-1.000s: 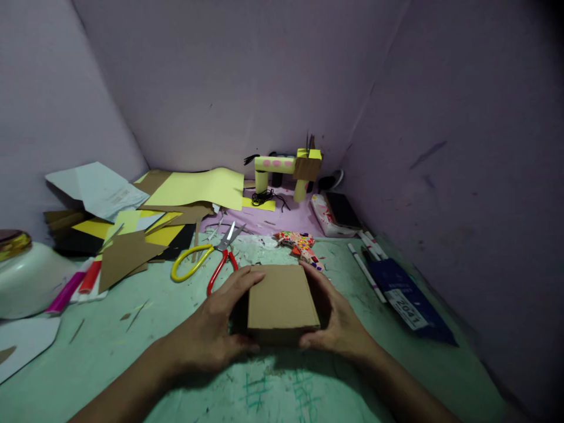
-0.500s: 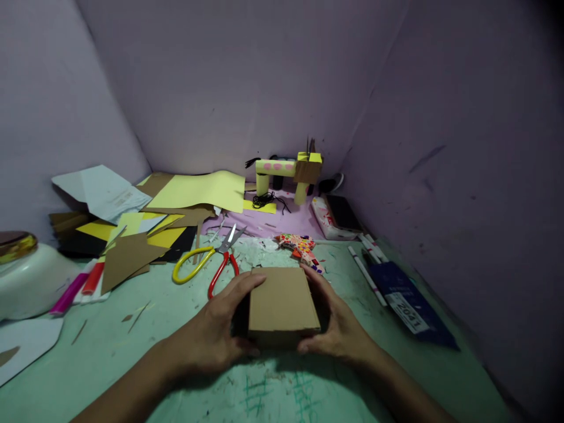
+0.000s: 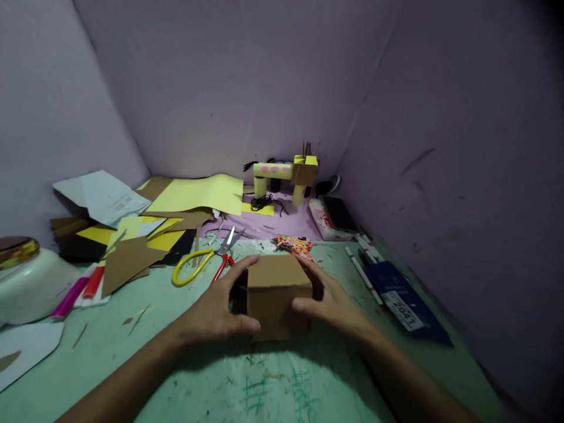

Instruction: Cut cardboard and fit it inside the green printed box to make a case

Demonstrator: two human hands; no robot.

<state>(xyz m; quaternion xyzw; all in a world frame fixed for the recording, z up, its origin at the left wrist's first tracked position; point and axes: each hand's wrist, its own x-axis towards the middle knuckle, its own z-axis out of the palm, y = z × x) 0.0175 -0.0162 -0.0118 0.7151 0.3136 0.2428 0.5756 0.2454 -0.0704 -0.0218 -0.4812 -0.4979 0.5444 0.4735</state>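
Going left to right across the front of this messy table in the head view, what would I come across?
White pot → brown cardboard triangle → left hand → cardboard box → right hand → blue booklet.

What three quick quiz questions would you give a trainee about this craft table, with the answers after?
1. True or false: the left hand and the right hand both grip the cardboard box.
2. Where do the scissors lie? A) on the green table, beyond the box to its left; B) on top of the box; C) in the right hand.
3. Which two colours are the scissors' handles?
Key: 1 true; 2 A; 3 yellow and red.
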